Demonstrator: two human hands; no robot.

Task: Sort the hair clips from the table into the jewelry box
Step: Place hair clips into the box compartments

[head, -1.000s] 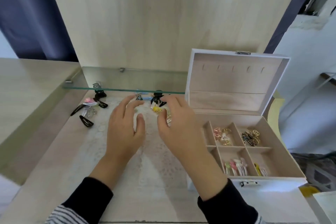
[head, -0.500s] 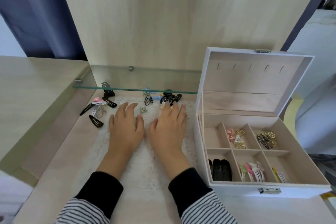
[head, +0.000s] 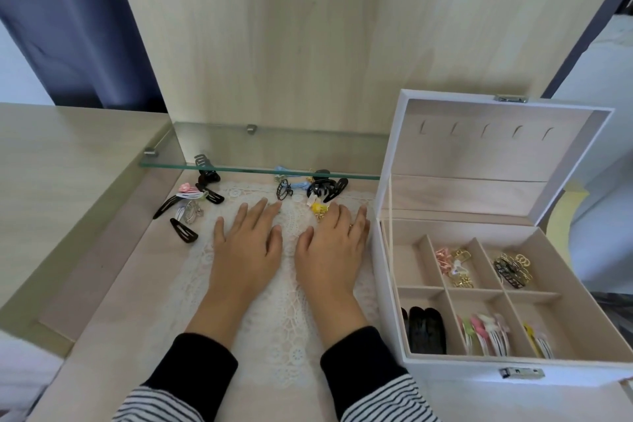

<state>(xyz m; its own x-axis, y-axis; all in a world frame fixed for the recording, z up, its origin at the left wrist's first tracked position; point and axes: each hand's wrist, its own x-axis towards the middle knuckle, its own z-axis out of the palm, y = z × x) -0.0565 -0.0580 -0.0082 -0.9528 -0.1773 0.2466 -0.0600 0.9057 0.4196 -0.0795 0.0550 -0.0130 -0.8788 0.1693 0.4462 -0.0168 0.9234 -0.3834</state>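
Both hands barely shifted, flat on doily (head: 274,336)

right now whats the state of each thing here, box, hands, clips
jewelry box: lid open, upright
front left compartment: holds black clips
back left compartment: empty
left hand: flat on the lace mat, empty
right hand: flat on the mat, empty
black snap clip: loose on the table
black claw clip: loose, under the glass shelf

no readable text, label, brand or number shows on anything in view.
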